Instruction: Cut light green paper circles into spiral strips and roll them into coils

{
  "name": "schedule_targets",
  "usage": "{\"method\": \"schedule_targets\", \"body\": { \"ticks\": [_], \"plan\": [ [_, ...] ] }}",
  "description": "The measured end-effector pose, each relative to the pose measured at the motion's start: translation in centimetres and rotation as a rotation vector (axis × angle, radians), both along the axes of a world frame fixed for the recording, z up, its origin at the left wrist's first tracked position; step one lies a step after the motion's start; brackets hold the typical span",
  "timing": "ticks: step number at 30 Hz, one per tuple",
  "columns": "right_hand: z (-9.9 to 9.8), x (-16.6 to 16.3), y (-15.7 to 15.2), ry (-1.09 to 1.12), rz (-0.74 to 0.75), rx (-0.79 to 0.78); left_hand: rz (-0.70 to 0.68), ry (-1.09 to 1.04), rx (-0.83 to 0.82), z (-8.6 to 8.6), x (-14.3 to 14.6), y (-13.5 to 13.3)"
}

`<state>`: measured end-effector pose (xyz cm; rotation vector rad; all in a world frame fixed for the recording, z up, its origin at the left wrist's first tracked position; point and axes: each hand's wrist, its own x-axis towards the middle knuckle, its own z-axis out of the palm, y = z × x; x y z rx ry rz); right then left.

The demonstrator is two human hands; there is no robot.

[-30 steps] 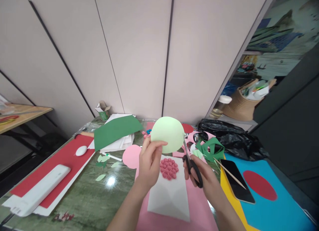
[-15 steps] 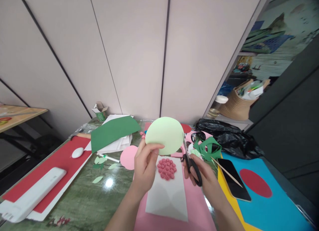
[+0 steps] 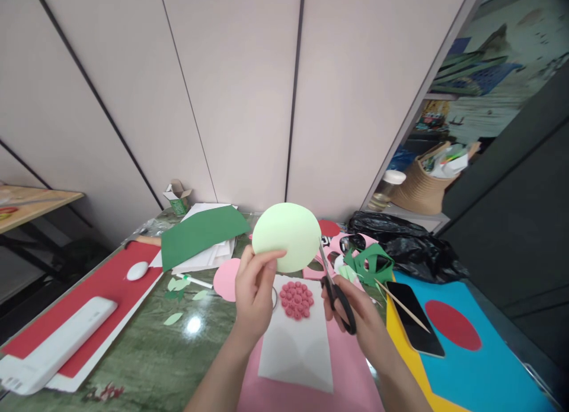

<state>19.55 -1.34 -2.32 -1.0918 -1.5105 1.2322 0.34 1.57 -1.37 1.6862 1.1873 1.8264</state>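
My left hand point(image 3: 255, 290) pinches the lower left edge of a pale green paper circle point(image 3: 287, 234), thumb in front, and holds it up above the table. In my right hand point(image 3: 353, 308) is a pair of scissors point(image 3: 333, 293) with black handles, fingers through the loops. The blades point up and meet the circle's right edge; they look nearly closed. Below both hands, a white sheet point(image 3: 296, 353) bears a cluster of rolled pink paper flowers point(image 3: 296, 299). That sheet rests on a larger pink sheet point(image 3: 351, 376).
Left are a pink circle point(image 3: 226, 280), cut leaves point(image 3: 173, 319), a green sheet point(image 3: 204, 234) and a white device point(image 3: 66, 341) on red paper. Right are green scraps point(image 3: 371, 264), a black plastic bag point(image 3: 400, 246), a phone point(image 3: 413, 323) with a wooden stick, and blue paper point(image 3: 489, 364).
The paper circle and both hands have shifted slightly left. The circle has come away a little from the pink scraps behind it, and the scissors stay at its right edge.
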Motion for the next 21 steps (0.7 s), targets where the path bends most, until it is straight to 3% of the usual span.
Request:
{"method": "schedule_targets", "body": {
  "ticks": [4, 15, 21],
  "plan": [
    [-0.24, -0.34, -0.09, 0.011, 0.004, -0.003, 0.022, -0.027, -0.009, -0.12, 0.14, 0.23],
    [0.06, -0.19, -0.1, 0.045, 0.01, -0.008, -0.138, -0.036, -0.066, 0.2, 0.28, -0.2],
    [0.21, -0.12, -0.18, 0.065, 0.007, -0.018, -0.131, 0.004, -0.096, -0.04, 0.2, -0.35]
  ]
}}
